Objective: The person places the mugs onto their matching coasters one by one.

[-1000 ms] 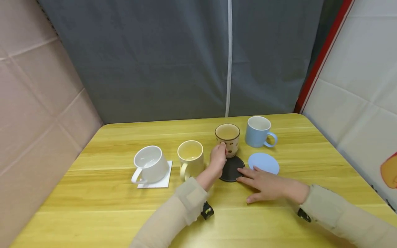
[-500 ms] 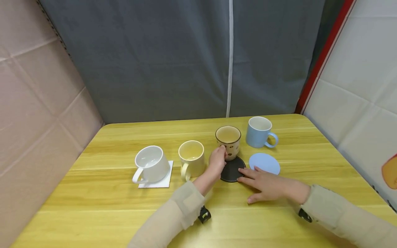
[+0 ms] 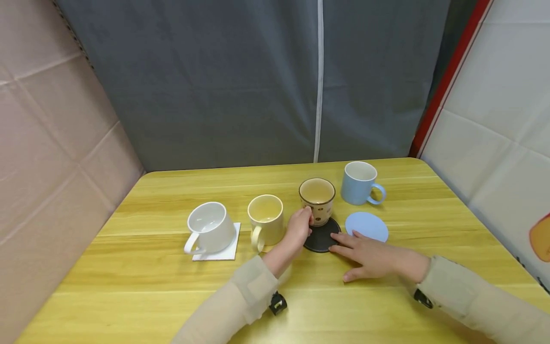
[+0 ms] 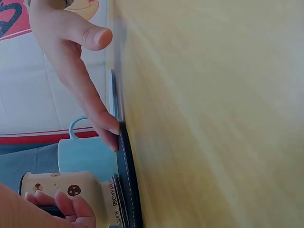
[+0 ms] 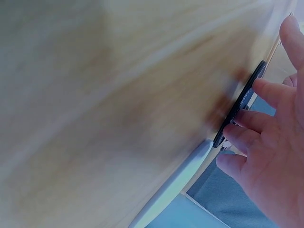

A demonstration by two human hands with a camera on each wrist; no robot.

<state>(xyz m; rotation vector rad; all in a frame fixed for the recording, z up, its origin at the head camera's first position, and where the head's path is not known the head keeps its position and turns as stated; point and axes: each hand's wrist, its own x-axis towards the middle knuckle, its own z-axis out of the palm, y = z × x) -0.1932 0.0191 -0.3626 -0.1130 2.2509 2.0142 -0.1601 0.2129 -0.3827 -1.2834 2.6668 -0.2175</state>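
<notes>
With curled fingers, my left hand (image 3: pixel 298 228) grips the dark handle of a beige mug (image 3: pixel 321 212) that has brown spots and a dark rim. The mug is upright, its base at the far part of a round black coaster (image 3: pixel 320 240). In the left wrist view, fingers (image 4: pixel 76 209) wrap the handle, and the stitched coaster edge (image 4: pixel 130 190) lies close under the mug's base. My right hand (image 3: pixel 369 256) lies with fingers spread and fairly straight, its fingertips on the coaster's right edge. The right wrist view shows those fingertips against the black coaster (image 5: pixel 240 104).
A round light-blue coaster (image 3: pixel 366 224) lies just beyond my right hand, with a blue mug (image 3: pixel 355 189) behind it. Left of my left hand stands a yellow mug (image 3: pixel 271 230). Farther left, a white mug (image 3: pixel 218 235) sits on a white square coaster (image 3: pixel 227 253).
My left hand has drawn the spotted mug a little nearer, so it covers more of the black coaster's far part. My right hand has stayed in place.
</notes>
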